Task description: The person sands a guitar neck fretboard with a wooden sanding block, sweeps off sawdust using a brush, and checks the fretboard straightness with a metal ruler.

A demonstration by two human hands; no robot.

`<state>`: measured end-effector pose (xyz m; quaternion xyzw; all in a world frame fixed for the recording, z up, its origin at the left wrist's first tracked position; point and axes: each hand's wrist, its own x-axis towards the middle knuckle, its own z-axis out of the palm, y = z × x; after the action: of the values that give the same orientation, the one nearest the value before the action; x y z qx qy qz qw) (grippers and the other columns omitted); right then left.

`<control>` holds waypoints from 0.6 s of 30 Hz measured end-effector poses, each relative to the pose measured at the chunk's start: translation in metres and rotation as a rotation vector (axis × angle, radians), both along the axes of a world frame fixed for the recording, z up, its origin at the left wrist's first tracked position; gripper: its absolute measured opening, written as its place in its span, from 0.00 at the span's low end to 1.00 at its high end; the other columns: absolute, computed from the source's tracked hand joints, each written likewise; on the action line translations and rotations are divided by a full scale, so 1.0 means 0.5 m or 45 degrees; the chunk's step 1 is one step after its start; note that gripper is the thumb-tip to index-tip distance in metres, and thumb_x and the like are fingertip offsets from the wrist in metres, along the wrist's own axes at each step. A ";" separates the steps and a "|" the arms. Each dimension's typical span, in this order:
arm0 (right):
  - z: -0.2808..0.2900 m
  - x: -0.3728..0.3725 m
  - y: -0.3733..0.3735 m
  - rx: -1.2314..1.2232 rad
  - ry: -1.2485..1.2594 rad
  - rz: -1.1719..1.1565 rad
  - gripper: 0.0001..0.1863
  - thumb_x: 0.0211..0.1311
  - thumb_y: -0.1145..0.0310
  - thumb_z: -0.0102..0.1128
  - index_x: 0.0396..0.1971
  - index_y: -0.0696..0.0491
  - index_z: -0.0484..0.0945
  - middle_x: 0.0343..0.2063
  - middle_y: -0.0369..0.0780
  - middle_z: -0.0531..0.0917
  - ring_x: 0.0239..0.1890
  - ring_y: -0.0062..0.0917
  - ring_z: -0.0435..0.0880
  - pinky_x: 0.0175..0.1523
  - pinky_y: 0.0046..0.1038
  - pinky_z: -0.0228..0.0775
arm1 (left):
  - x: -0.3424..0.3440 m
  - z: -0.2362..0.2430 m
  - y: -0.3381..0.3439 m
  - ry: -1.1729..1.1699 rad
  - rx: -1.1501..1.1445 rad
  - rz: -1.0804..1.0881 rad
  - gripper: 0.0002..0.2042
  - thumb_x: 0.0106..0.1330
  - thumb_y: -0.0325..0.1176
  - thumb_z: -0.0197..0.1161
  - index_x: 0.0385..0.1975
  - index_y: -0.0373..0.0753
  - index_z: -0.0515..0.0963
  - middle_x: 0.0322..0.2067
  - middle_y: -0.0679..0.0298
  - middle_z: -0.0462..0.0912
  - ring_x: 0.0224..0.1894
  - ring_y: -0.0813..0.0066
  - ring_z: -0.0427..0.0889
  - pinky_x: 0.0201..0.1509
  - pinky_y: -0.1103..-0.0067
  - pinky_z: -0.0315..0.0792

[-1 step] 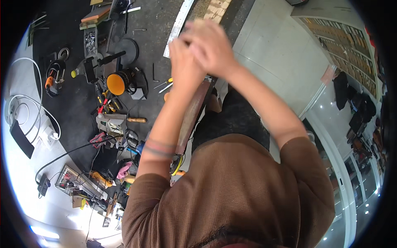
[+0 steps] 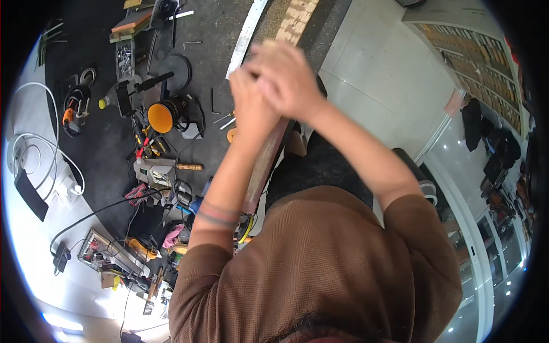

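Over the workbench edge, my right hand (image 2: 289,80) is curled on top of my left hand (image 2: 250,106), and the two touch. Both have bent, closed fingers, somewhat blurred. Whatever lies inside them is hidden; a tan patch shows at the right hand's far side, too smeared to name. Just beyond the hands is a strip of pale wood patches (image 2: 297,20) on the bench. A white metal ruler-like strip (image 2: 247,37) runs beside it on the left. Beneath my wrists, a long reddish-brown bar (image 2: 266,166) follows the bench edge.
On the dark bench (image 2: 211,51) to the left stand a black mug with an orange inside (image 2: 161,118) and a black round-based stand (image 2: 174,71). Pliers (image 2: 150,143), a wooden-handled tool (image 2: 190,167), an orange-and-black power tool (image 2: 74,108) and cables lie around. Pale floor tiles (image 2: 377,74) spread at right.
My joined hands have come slightly nearer to my body, uncovering more of the wood-patched strip. They stay closed together.
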<state>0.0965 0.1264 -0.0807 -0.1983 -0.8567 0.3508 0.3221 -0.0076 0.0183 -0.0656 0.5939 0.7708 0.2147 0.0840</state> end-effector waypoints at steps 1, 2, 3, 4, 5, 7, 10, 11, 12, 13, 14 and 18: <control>-0.008 0.009 -0.047 -0.070 -0.099 0.020 0.20 0.77 0.55 0.55 0.59 0.44 0.89 0.64 0.44 0.89 0.75 0.39 0.81 0.86 0.54 0.56 | -0.001 0.010 -0.004 -0.004 0.008 -0.014 0.20 0.69 0.33 0.68 0.59 0.33 0.86 0.50 0.42 0.81 0.55 0.40 0.75 0.59 0.54 0.72; -0.002 0.004 -0.043 -0.069 -0.093 0.022 0.20 0.77 0.57 0.55 0.58 0.45 0.89 0.64 0.44 0.89 0.75 0.40 0.81 0.86 0.54 0.56 | -0.003 0.016 -0.013 0.014 -0.016 -0.004 0.20 0.69 0.33 0.69 0.59 0.34 0.86 0.50 0.42 0.81 0.55 0.40 0.75 0.59 0.54 0.72; 0.013 0.002 -0.037 -0.073 -0.086 0.026 0.19 0.77 0.58 0.56 0.58 0.45 0.89 0.63 0.44 0.90 0.75 0.40 0.81 0.86 0.54 0.56 | -0.002 0.022 -0.021 0.033 -0.046 0.009 0.20 0.68 0.33 0.69 0.59 0.34 0.87 0.49 0.42 0.82 0.55 0.41 0.75 0.58 0.55 0.72; 0.014 -0.002 -0.009 -0.074 -0.086 0.020 0.19 0.77 0.58 0.56 0.58 0.45 0.89 0.63 0.44 0.90 0.75 0.40 0.81 0.86 0.54 0.56 | -0.006 0.016 0.013 -0.004 0.032 0.005 0.19 0.69 0.33 0.68 0.58 0.34 0.87 0.49 0.42 0.82 0.53 0.40 0.76 0.58 0.54 0.72; 0.006 -0.011 0.045 -0.013 -0.009 -0.024 0.17 0.75 0.58 0.59 0.55 0.45 0.89 0.60 0.43 0.90 0.73 0.40 0.82 0.86 0.53 0.56 | -0.014 0.004 0.066 -0.005 0.033 -0.001 0.19 0.69 0.33 0.68 0.58 0.34 0.87 0.49 0.42 0.82 0.53 0.40 0.76 0.58 0.54 0.72; -0.019 -0.025 0.159 -0.018 0.035 -0.041 0.14 0.72 0.59 0.62 0.52 0.44 0.89 0.56 0.42 0.91 0.70 0.39 0.84 0.85 0.53 0.56 | -0.032 -0.034 0.163 0.138 0.130 -0.008 0.19 0.69 0.33 0.68 0.57 0.33 0.87 0.48 0.40 0.81 0.50 0.40 0.76 0.57 0.54 0.72; 0.009 -0.030 0.180 0.213 0.098 -0.092 0.15 0.77 0.71 0.55 0.54 0.57 0.86 0.55 0.48 0.87 0.64 0.45 0.84 0.75 0.48 0.68 | -0.046 -0.045 0.206 0.136 0.183 -0.008 0.16 0.70 0.32 0.66 0.55 0.35 0.86 0.46 0.44 0.84 0.51 0.41 0.76 0.58 0.55 0.72; -0.008 -0.027 0.137 0.149 0.081 -0.109 0.14 0.75 0.65 0.59 0.53 0.51 0.88 0.55 0.45 0.89 0.67 0.42 0.84 0.80 0.51 0.62 | -0.040 -0.038 0.171 0.134 0.181 -0.017 0.16 0.70 0.32 0.66 0.55 0.35 0.86 0.46 0.44 0.84 0.51 0.41 0.76 0.58 0.55 0.72; -0.025 -0.017 0.096 0.092 0.057 -0.135 0.14 0.72 0.59 0.63 0.51 0.45 0.90 0.55 0.42 0.91 0.69 0.39 0.85 0.85 0.53 0.56 | -0.024 -0.026 0.111 0.098 0.109 -0.047 0.17 0.70 0.32 0.67 0.56 0.35 0.86 0.46 0.43 0.84 0.51 0.41 0.76 0.59 0.56 0.72; -0.022 -0.013 0.034 0.055 0.057 -0.128 0.14 0.72 0.59 0.63 0.51 0.46 0.90 0.54 0.43 0.91 0.69 0.39 0.85 0.85 0.54 0.57 | -0.015 -0.008 0.057 0.079 0.037 -0.062 0.17 0.69 0.31 0.67 0.56 0.35 0.86 0.46 0.42 0.85 0.52 0.41 0.77 0.59 0.56 0.73; -0.007 -0.008 -0.026 -0.001 -0.005 -0.084 0.15 0.73 0.60 0.61 0.54 0.45 0.89 0.58 0.43 0.91 0.71 0.39 0.84 0.86 0.55 0.56 | -0.010 0.006 0.021 0.086 0.038 -0.060 0.17 0.69 0.31 0.67 0.56 0.35 0.86 0.46 0.42 0.85 0.52 0.41 0.77 0.59 0.56 0.73; -0.002 -0.009 0.018 0.019 -0.007 -0.057 0.17 0.75 0.62 0.58 0.56 0.45 0.89 0.62 0.43 0.90 0.73 0.39 0.82 0.86 0.56 0.56 | -0.012 0.011 0.043 0.028 0.038 0.023 0.17 0.69 0.31 0.67 0.56 0.34 0.86 0.48 0.40 0.85 0.52 0.40 0.77 0.59 0.56 0.73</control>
<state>0.0919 0.1354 -0.0816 -0.2159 -0.8555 0.3368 0.3289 -0.0137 0.0399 -0.0600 0.5903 0.7738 0.2204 0.0647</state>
